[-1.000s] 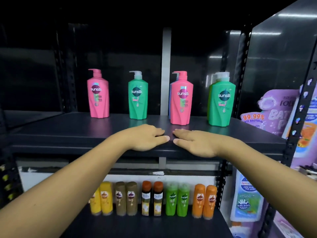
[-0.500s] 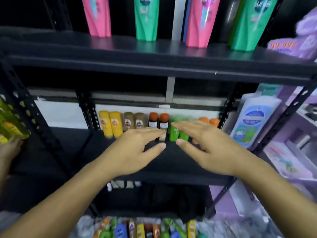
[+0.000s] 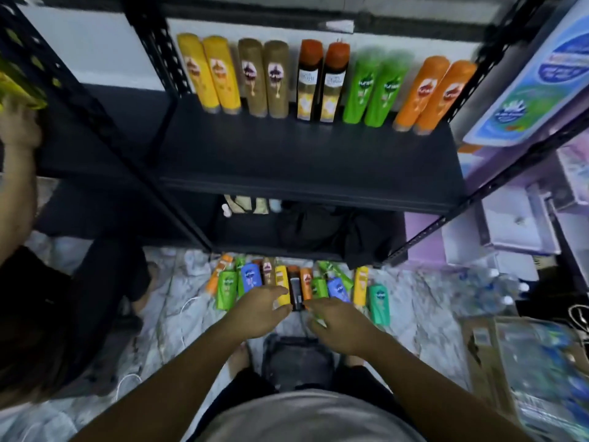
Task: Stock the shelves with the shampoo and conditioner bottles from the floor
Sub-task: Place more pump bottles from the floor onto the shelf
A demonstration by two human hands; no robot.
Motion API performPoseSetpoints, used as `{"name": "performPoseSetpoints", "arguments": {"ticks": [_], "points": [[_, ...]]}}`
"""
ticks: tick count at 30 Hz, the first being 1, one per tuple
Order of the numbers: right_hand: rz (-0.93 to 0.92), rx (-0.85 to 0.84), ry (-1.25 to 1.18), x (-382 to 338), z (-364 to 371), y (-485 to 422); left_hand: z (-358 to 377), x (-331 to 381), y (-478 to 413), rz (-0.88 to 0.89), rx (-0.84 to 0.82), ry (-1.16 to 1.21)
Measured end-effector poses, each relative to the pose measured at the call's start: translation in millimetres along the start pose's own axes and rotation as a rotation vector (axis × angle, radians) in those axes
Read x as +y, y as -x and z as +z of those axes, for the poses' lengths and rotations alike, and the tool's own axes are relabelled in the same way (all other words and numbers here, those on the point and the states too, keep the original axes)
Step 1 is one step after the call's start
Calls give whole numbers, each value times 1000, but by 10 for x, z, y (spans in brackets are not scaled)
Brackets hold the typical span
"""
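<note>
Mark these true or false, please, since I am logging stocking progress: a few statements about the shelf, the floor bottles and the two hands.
Ten bottles stand in colour pairs on the shelf. True.
The pair at the shelf's left end is green. False: it is the yellow pair.
The left hand and right hand both reach over the floor bottles. True.
The floor bottles are all green. False: several colours lie there.

Left hand (image 3: 258, 311) and right hand (image 3: 338, 323) cover floor bottles (image 3: 250, 277); labels blurred.

left hand (image 3: 259, 309), right hand (image 3: 334, 323) over floor bottles (image 3: 250, 279), stocked shelf (image 3: 302, 161)
</note>
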State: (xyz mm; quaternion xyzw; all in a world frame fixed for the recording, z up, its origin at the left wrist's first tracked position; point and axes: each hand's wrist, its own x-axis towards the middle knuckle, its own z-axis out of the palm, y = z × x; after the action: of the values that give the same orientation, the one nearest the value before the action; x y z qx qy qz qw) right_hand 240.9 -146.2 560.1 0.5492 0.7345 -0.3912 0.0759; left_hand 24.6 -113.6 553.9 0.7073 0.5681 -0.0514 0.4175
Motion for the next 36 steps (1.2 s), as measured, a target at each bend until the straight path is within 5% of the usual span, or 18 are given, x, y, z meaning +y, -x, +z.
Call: {"name": "performPoseSetpoints", "arguments": {"ticks": [23,36], "points": [[57,-191,-97,116,568,-1107,409,-1059,-214,-408,31,175],[211,-253,-226,593,2096,-3607,1266,-3476,-1855,-536,96,280]]}}
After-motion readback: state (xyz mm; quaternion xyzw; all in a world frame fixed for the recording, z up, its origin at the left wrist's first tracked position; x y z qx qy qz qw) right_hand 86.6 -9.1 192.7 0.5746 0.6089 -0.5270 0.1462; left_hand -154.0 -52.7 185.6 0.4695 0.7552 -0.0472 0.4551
